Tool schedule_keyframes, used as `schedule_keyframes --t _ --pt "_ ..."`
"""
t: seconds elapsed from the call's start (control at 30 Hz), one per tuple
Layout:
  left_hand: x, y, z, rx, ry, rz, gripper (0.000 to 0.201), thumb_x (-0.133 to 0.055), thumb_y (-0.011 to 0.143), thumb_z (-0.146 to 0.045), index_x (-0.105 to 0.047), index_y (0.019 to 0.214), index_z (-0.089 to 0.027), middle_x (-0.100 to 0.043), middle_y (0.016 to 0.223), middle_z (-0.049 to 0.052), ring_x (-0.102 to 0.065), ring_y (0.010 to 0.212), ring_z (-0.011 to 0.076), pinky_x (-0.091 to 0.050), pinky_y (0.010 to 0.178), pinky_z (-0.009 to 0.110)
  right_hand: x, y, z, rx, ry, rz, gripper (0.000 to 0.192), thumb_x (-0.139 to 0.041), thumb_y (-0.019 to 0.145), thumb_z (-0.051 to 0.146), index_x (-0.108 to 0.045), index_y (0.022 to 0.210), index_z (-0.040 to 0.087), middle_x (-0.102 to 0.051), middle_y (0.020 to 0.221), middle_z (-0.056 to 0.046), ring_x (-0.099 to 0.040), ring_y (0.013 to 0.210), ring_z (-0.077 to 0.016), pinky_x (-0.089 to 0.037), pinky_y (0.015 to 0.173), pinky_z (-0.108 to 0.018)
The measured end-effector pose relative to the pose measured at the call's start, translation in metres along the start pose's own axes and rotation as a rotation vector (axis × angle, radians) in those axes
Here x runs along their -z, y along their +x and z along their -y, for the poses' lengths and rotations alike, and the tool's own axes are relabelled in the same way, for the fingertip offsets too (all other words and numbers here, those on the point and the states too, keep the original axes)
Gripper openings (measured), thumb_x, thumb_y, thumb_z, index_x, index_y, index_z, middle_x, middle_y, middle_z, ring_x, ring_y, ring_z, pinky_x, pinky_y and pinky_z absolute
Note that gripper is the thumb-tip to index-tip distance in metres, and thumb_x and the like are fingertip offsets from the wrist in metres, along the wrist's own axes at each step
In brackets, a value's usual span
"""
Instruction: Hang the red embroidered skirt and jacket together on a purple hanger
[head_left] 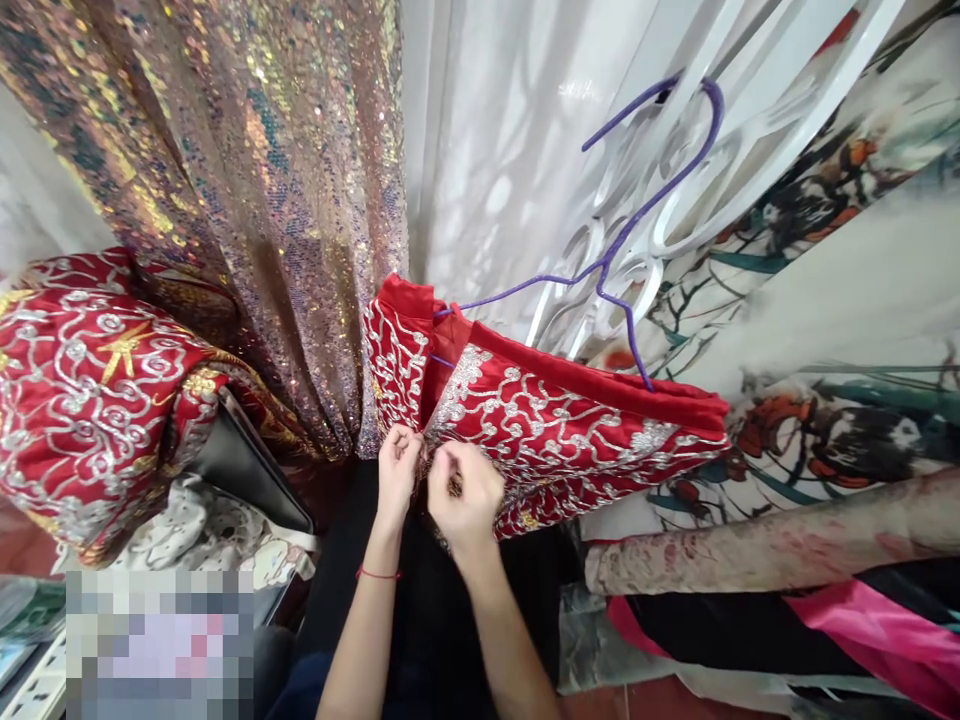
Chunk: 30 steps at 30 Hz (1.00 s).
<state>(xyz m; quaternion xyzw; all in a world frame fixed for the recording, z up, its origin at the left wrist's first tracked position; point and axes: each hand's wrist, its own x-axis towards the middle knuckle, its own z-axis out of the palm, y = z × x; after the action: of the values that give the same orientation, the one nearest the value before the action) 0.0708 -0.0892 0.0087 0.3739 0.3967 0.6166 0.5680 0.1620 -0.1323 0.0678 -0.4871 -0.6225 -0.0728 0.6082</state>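
Note:
A red embroidered skirt with silver swirls hangs by its waistband from a purple hanger. Its waist opening gapes near the left end. Just below that gap my left hand pinches the edge of the skirt, with a thin red string round the wrist. Close beside it on the right, my right hand is closed, its fingers curled at the same edge. Whether a small fastener sits between the fingertips is too small to make out.
A heap of similar red embroidered fabric lies at the left by a sequined curtain. White scrollwork stands behind the hanger. Fabric rolls lie at the lower right. A blurred patch covers the lower left.

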Motion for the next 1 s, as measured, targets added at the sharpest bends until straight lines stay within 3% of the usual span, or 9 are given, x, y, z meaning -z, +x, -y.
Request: schedule_keyframes --t 0.07,0.17,0.23,0.33,0.43,0.53,0.7,0.83,1.0 --pt "0.002 -0.001 0.001 -0.039 0.013 -0.012 0.029 -0.068 0.081 -0.032 -0.041 0.081 -0.021 -0.048 0.072 -0.006 -0.041 0.055 0.0051 -0.035 0.052 0.018 -0.021 -0.028 -0.003 -0.402 0.014 0.22 0.027 -0.05 0.095 0.03 -0.064 0.074 0.022 -0.061 0.055 0.0 -0.05 0.044 -0.0129 -0.04 0.049 -0.027" --pt "0.007 -0.002 0.003 -0.12 0.127 -0.031 0.026 -0.065 0.082 -0.028 -0.039 0.084 -0.022 -0.043 0.072 -0.007 -0.045 0.06 0.0066 -0.04 0.059 0.018 -0.043 -0.048 -0.009 -0.755 0.074 0.273 0.035 -0.049 0.095 0.043 -0.068 0.076 0.02 -0.067 0.06 -0.003 -0.056 0.051 -0.0149 -0.042 0.055 -0.027" --pt "0.011 -0.002 0.005 -0.15 0.263 -0.033 0.024 -0.062 0.086 -0.029 -0.039 0.086 -0.023 -0.039 0.07 -0.007 -0.044 0.059 0.0073 -0.04 0.059 0.019 -0.048 -0.048 -0.014 -0.86 0.173 0.254 0.034 -0.053 0.092 0.046 -0.071 0.079 0.02 -0.071 0.066 -0.005 -0.06 0.056 -0.0161 -0.046 0.061 -0.028" --pt "0.015 -0.003 0.004 -0.175 0.466 -0.005 0.021 -0.057 0.09 -0.031 -0.038 0.089 -0.024 -0.039 0.07 -0.007 -0.041 0.055 0.0079 -0.036 0.054 0.02 -0.049 -0.041 -0.021 -0.961 0.49 0.223 0.03 -0.061 0.084 0.045 -0.072 0.075 0.019 -0.074 0.072 -0.006 -0.063 0.062 -0.0167 -0.051 0.067 -0.028" --pt "0.017 -0.004 0.002 -0.206 0.561 0.049 0.019 -0.054 0.093 -0.032 -0.037 0.092 -0.024 -0.044 0.073 -0.006 -0.047 0.058 0.0092 -0.038 0.056 0.022 -0.048 -0.036 -0.022 -1.172 0.796 0.173 0.031 -0.068 0.076 0.048 -0.075 0.078 0.018 -0.075 0.074 -0.005 -0.065 0.063 -0.0158 -0.05 0.06 -0.025" --pt "0.018 -0.006 -0.003 -0.21 0.624 0.088 0.016 -0.05 0.096 -0.033 -0.036 0.095 -0.024 -0.051 0.077 -0.004 -0.056 0.065 0.0115 -0.043 0.064 0.024 -0.049 -0.034 -0.019 -1.368 0.955 0.139 0.037 -0.077 0.068 0.048 -0.077 0.086 0.016 -0.075 0.072 -0.004 -0.065 0.059 -0.0138 -0.046 0.053 -0.022" --pt "0.027 -0.007 -0.013 -0.171 0.779 0.16 0.018 -0.049 0.094 -0.032 -0.035 0.103 -0.025 -0.056 0.08 -0.003 -0.06 0.065 0.0136 -0.044 0.067 0.026 -0.057 -0.035 -0.015 -1.459 1.047 -0.014 0.035 -0.086 0.056 0.036 -0.077 0.082 0.015 -0.077 0.079 -0.005 -0.069 0.069 -0.015 -0.054 0.067 -0.024" --pt "0.038 -0.006 -0.015 -0.216 0.869 0.26 0.022 -0.055 0.086 -0.028 -0.037 0.099 -0.025 -0.051 0.075 -0.006 -0.055 0.062 0.0129 -0.042 0.064 0.024 -0.058 -0.032 -0.015 -1.446 1.02 -0.066 0.029 -0.087 0.055 0.033 -0.074 0.073 0.015 -0.069 0.064 0.001 -0.057 0.055 -0.0083 -0.049 0.057 -0.021" --pt "0.04 0.001 -0.005 -0.26 1.005 0.071 0.017 -0.055 0.087 -0.037 -0.044 0.086 -0.024 -0.044 0.066 -0.007 -0.046 0.056 0.0125 -0.032 0.059 0.023 -0.052 -0.03 -0.01 -1.307 0.97 0.071 0.033 -0.086 0.059 0.042 -0.071 0.07 0.015 -0.056 0.055 0.005 -0.039 0.047 -0.0037 -0.036 0.047 -0.02"
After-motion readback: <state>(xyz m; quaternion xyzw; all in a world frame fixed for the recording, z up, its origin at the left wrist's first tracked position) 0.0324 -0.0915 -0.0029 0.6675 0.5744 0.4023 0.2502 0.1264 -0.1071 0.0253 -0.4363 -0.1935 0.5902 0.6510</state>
